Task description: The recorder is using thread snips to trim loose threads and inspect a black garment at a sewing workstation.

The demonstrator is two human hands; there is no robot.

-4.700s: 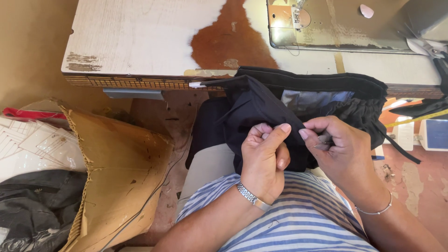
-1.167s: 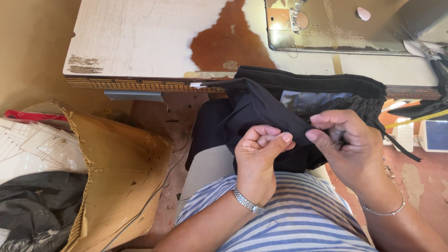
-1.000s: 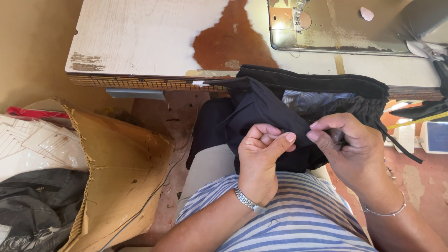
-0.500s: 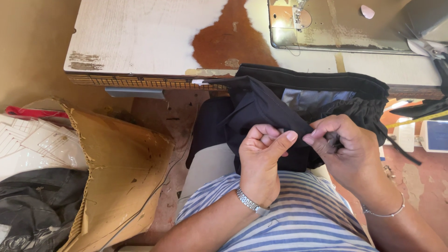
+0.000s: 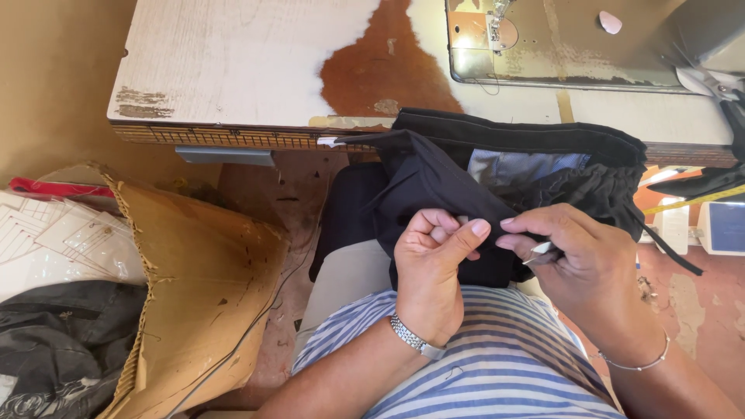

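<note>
The left hand (image 5: 434,268) pinches the black cloth (image 5: 466,186); at three o'clock, the right hand (image 5: 578,260) grips a small metal tool (image 5: 541,251).

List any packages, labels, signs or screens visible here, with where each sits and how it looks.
No signs or screens show.
Blue box: far right edge, below the table, partly cut off; rectangular, blue face with pale border.
White printed sheets: far left, behind the brown cardboard; flat, white with thin line drawings.
Yellow measuring tape: right, hanging below the table edge; narrow yellow strip.
</note>
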